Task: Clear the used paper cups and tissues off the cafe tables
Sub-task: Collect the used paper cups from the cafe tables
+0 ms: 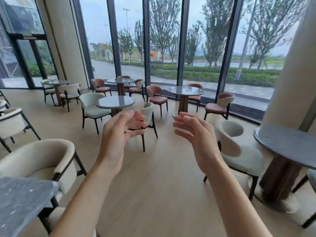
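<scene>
My left hand and right hand were up, fingers loose, holding nothing. I saw no cups or tissues. Maybe something sat on the far table, left of my hands. I think I needed to walk there and look.

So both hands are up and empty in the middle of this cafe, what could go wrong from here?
1. The left hand and right hand hold nothing, and no cups or tissues are clearly visible; something small lies on the far left table, too blurred to identify, so it could be missed.
2. The cream chair and the round table stand close on the right; walking through, the person might bump them.
</scene>
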Tool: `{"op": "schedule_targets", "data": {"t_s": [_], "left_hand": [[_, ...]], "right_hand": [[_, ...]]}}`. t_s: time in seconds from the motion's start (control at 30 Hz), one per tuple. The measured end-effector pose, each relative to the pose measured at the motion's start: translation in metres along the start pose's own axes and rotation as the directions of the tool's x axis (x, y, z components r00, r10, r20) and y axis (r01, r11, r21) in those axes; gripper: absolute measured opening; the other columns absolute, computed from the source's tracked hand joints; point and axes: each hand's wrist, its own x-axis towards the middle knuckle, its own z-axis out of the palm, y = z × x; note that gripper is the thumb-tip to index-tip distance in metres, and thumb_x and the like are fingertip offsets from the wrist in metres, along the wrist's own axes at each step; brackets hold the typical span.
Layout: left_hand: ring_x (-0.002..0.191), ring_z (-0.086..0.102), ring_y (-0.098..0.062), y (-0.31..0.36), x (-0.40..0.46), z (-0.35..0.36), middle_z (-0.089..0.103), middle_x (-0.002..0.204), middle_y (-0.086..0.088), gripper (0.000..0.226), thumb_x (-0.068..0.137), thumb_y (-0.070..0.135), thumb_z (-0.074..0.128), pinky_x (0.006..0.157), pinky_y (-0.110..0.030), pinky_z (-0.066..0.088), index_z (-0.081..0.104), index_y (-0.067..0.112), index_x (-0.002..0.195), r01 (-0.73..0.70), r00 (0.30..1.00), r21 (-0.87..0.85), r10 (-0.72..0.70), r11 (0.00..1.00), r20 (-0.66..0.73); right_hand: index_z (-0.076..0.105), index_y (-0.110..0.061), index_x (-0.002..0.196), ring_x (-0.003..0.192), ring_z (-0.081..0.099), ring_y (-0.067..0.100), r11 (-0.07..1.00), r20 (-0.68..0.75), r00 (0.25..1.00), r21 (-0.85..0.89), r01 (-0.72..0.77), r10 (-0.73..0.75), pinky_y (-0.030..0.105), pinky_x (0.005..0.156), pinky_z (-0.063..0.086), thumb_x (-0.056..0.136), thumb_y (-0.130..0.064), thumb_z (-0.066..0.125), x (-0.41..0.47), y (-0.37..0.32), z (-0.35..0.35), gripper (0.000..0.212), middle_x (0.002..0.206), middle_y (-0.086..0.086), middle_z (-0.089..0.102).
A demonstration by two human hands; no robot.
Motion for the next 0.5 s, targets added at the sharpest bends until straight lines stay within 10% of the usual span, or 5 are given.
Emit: {"op": "schedule_targets", "data": {"t_s": [0.5], "left_hand": [[0.095, 0.072, -0.032, -0.118, 0.295, -0.019, 0.076, 0.094, -0.014, 0.023, 0.088, 0.022, 0.061, 0.094, -0.051, 0.056, 0.071, 0.003, 0.098, -0.013, 0.963, 0.078, 0.034, 0.997, -0.267]], "right_hand": [[0.073, -0.010, 0.106, 0.106, 0.071, 0.028, 0.994, 0.234, 0.969, 0.042, -0.096, 0.084, 0.043, 0.097, 0.056, 0.097, -0.009, 0.056, 0.324, 0.134, 0.088, 0.019, 0.103, 0.009, 0.077]]}}
